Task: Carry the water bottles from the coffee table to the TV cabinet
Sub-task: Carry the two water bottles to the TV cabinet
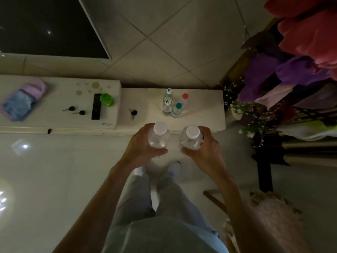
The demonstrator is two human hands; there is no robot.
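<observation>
Four bottles (172,105) already on cabinet (200,114); left hand (144,145) and right hand (204,145) each clamped round a white-capped bottle (159,137), (191,138), held near cabinet edge; both unplaced.

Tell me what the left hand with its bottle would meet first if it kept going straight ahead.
Probably the cluster of small bottles on the white cabinet; the left hand points just left of them, and depth is unclear.

You are holding two white-capped bottles, one (158,137) in your left hand (141,147) and one (191,138) in your right hand (204,152). Four smaller bottles (173,105) are standing on the TV cabinet (200,110). Left of them, three keys (134,113) and one remote (96,106) are lying.
</observation>
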